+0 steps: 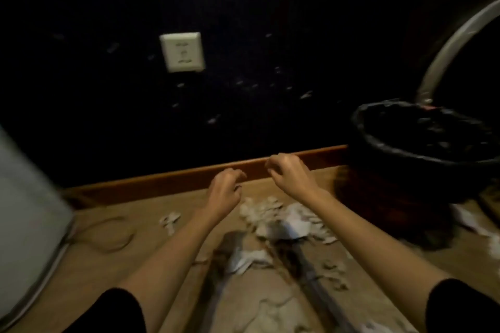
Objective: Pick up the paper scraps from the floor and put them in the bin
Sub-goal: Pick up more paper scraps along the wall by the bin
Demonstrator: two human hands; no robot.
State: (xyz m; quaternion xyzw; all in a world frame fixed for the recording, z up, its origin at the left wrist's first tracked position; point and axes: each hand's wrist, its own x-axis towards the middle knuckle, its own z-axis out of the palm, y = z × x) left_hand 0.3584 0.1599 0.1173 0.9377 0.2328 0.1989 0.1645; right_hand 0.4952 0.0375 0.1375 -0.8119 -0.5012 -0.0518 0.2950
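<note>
While both hands, left hand (pixel 226 189) and right hand (pixel 290 174), hovered empty with curled grips, scooping the scraps (pixel 273 217) together toward the bin (pixel 422 154) looked best.

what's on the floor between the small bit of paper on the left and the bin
In the head view, the main pile of paper scraps lies between the small scrap and the bin, with bare floor around it.

Below our right hand (pixel 290 174) we see crumpled white paper scraps (pixel 281 220) on a matt wooden floor (pixel 113 265). Behind it runs glossy wooden skirting (pixel 173 178); to its right, crinkled glossy black plastic lines the bin (pixel 422 140).
</note>
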